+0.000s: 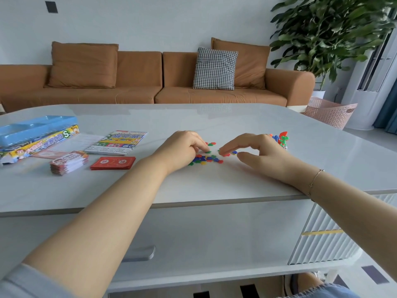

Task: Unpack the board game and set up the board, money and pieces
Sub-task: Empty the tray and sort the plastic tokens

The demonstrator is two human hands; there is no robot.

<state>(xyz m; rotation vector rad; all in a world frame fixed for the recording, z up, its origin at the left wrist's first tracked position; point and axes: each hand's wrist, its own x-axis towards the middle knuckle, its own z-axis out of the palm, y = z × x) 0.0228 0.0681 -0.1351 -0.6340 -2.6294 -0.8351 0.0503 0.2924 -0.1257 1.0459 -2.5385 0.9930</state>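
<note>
Tokens [205,158], small flat plastic bits in red, blue, green and yellow, lie in a loose heap near the middle of the table [214,190], back from its near edge. The left hand [182,150] rests over the heap's left side with fingers curled down, fingertips on a green token; whether it pinches one I cannot tell. The right hand [255,151] hovers just right of the heap, fingers extended and relaxed, thumb apart, holding nothing that shows. The risk I see: the tokens are light on a slick top, so a sweeping finger could scatter them or mix sorted colours. Just behind the right hand stand the pawns [281,138], and a backward wrist move could topple them. Toward the left edge lie red cards [112,163], a money stack [68,163], the folded board [117,143] and the box [38,136]; all well apart from the heap, so unlikely to be disturbed.
</note>
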